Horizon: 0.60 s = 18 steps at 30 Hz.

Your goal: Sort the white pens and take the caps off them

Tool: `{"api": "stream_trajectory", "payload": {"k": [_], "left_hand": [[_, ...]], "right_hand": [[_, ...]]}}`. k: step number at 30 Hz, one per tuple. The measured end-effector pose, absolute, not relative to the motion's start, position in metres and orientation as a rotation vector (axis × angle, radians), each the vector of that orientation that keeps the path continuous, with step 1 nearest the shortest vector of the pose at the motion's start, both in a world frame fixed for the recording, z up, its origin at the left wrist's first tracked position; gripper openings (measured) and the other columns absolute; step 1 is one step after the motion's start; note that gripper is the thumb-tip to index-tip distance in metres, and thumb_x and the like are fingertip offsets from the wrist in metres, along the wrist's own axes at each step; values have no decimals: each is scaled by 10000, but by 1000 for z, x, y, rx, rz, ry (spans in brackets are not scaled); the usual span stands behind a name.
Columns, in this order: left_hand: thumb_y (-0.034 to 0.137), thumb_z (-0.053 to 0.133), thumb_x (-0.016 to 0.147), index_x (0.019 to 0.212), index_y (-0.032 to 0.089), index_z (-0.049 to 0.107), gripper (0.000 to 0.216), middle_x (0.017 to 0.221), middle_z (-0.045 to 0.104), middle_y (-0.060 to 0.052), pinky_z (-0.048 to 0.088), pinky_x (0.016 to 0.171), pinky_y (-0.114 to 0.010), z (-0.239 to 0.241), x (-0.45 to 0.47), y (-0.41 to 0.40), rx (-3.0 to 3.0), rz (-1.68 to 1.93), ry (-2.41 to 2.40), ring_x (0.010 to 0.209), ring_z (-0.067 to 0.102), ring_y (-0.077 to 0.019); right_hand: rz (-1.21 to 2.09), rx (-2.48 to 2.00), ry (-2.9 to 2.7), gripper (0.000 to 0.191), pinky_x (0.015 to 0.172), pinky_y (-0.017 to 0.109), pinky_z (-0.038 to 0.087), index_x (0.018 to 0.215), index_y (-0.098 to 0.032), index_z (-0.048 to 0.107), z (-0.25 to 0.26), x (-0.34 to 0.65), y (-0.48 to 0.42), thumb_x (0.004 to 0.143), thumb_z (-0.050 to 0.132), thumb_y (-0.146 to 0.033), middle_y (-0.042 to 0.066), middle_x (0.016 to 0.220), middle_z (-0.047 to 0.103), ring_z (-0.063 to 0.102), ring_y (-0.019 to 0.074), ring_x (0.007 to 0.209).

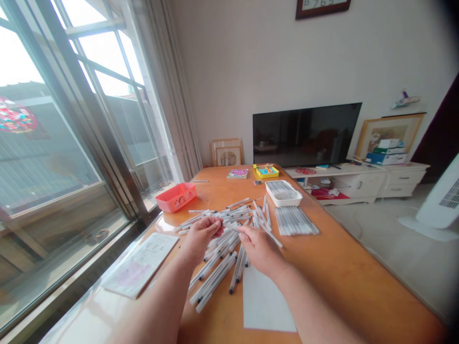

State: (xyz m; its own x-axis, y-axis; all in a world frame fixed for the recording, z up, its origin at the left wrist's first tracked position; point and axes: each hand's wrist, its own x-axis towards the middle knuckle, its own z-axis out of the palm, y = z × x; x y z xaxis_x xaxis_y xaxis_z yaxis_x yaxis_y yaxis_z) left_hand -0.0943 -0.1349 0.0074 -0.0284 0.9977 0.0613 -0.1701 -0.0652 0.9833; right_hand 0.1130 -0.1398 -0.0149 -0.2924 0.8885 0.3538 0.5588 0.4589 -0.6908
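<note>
Over an orange wooden table [344, 272] my left hand [201, 236] and my right hand [260, 248] meet above a loose heap of white pens [218, 267]. Both pinch the ends of one white pen [229, 226] held level between them. The heap spreads under and in front of my hands. To the right lies a neat row of pens [296, 220] side by side, and behind it stands a white tray [283, 193] with more pens in it.
A red plastic tray [176, 197] stands at the left by the window. A notepad [141, 263] lies near my left forearm, a white sheet [263, 303] under my right. A yellow box [266, 171] and a small book [237, 174] sit at the far edge, before a television [304, 135].
</note>
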Motion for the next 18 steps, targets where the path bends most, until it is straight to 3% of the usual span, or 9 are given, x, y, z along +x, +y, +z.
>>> {"api": "stream_trajectory", "payload": {"k": [13, 18], "left_hand": [[394, 827, 724, 862, 139, 714, 311, 755, 681, -41, 467, 722, -289, 2, -95, -134, 1271, 1322, 1171, 713, 605, -150], [387, 827, 728, 881, 143, 729, 303, 765, 689, -42, 477, 734, -294, 1, -97, -133, 1291, 1318, 1154, 725, 619, -153]], "right_hand": [[561, -1203, -2007, 332, 928, 316, 468, 1222, -263, 699, -13, 112, -142, 973, 482, -293, 75, 1164, 727, 660, 235, 1084], [684, -1160, -1964, 313, 844, 314, 474, 1185, -256, 710, -18, 112, -140, 968, 492, -318, 82, 1086, 739, 669, 234, 1000]]}}
